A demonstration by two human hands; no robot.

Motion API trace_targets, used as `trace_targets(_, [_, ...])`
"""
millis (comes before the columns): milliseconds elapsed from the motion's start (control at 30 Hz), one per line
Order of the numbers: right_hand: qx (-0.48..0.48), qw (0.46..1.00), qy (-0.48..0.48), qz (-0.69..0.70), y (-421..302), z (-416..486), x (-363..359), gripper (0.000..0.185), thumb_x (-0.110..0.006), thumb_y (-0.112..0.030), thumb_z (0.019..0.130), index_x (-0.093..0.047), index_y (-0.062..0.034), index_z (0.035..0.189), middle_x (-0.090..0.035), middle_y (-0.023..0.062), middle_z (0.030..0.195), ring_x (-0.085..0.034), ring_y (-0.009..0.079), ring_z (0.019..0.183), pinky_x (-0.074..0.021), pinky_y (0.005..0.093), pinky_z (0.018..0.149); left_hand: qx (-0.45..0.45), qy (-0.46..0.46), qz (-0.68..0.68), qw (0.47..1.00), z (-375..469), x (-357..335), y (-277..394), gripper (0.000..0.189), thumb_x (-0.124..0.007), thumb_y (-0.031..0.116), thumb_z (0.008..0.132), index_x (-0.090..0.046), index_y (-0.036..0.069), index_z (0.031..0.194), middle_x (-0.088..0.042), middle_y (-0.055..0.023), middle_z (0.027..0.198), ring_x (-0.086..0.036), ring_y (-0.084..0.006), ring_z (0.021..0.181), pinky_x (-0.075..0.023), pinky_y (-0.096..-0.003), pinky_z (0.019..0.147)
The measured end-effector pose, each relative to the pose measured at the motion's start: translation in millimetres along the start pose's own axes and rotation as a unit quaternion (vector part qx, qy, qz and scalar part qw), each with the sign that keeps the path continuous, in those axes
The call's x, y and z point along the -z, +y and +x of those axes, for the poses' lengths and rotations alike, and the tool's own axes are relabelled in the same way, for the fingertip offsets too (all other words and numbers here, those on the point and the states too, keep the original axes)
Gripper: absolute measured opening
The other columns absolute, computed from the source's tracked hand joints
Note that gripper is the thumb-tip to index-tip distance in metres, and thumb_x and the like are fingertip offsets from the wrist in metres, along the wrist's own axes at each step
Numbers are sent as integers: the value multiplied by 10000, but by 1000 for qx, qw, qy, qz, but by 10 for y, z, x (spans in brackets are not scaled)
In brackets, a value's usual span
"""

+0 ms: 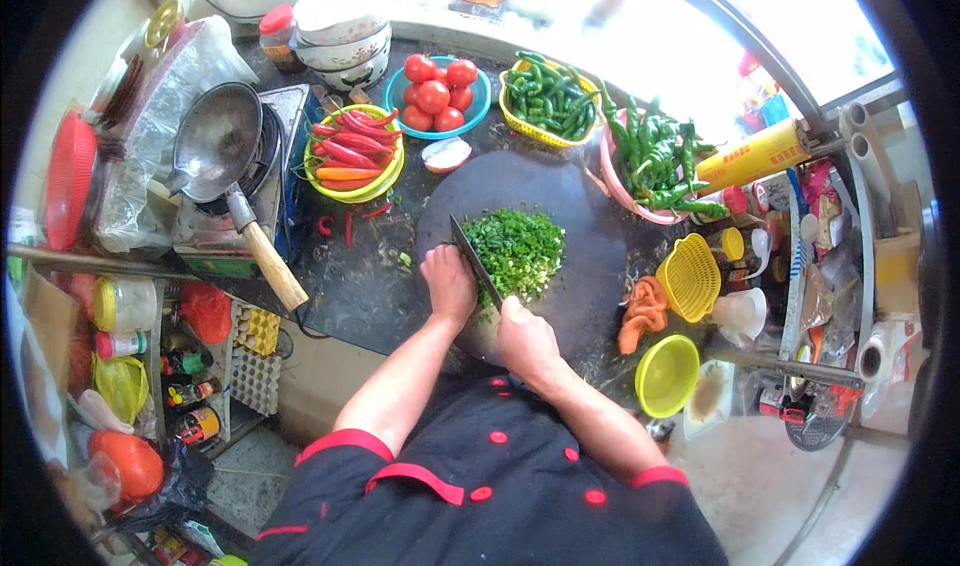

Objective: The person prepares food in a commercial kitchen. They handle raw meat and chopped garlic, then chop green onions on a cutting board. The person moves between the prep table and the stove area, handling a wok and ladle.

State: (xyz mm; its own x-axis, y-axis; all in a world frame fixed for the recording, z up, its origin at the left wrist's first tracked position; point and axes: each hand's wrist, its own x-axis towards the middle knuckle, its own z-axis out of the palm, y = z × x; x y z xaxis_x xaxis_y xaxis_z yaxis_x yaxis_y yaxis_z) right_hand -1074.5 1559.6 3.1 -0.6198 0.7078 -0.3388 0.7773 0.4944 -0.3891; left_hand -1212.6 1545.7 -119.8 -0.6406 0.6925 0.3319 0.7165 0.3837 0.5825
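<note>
A kitchen knife (477,260) is held at its handle by my right hand (529,341). Its blade slants up and left along the left edge of a heap of chopped green herbs or scallions (517,247), with paler bits toward the near right. My left hand (450,285) is just left of the blade, fingers bent and partly hidden; whether it presses on the blade I cannot tell. Beneath both hands lies a large round dark chopping board (589,288). A cut onion half (446,155) sits by the board's far left edge.
Red chilies (356,146), tomatoes (433,95) and green peppers (551,93) fill baskets behind the board; long green peppers (656,153) are at right. A wok (219,142) rests on a gas stove (289,123) at left. An orange cloth (643,312) and yellow basket (690,277) flank the board's right.
</note>
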Motion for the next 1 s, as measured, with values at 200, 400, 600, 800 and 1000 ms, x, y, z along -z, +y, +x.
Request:
trace_targets(200, [18,998,43,38,-36,214,-164,97,-469,-47,843,-471,20,913,-637,280,772,-643,458,748,-513,526,693,12,-25,27,999,-31,-45,-20,53,-477,59,834,-505,46,877,-509,-136,890,-475,-339,909,-362,-460,786])
trace_targets(400, [-9,997,19,77,46,303,-48,168,-482,-127,881,-498,35,923,-632,297,793,-626,475,768,-485,554,725,5,-26,-41,999,17,42,-89,75,-528,74,849,-562,39,907,-561,-145,919,-506,-346,909,-390,-459,793])
trace_targets(600, [0,995,66,72,109,122,-13,149,-479,-133,886,-486,13,916,-633,278,800,-634,459,760,-499,541,703,46,-112,-162,979,45,380,-220,316,-654,134,804,-598,24,1094,-602,-169,1102,-533,-340,1092,-410,-414,957])
trace_targets(800, [1,992,100,75,152,-15,55,153,-496,-149,888,-478,-1,922,-638,256,807,-638,453,748,-507,537,674,-131,-127,-13,983,-334,545,11,1011,-843,352,576,-349,-25,1374,-397,-218,1376,-370,-377,1277,-282,-480,1075])
trace_targets(1000, [5,994,96,58,203,-93,13,147,-489,-137,887,-471,0,939,-638,252,837,-637,450,721,-516,532,655,-116,-131,-33,984,-206,473,-139,829,-840,285,594,-461,4,1276,-480,-158,1293,-430,-336,1215,-329,-447,1027])
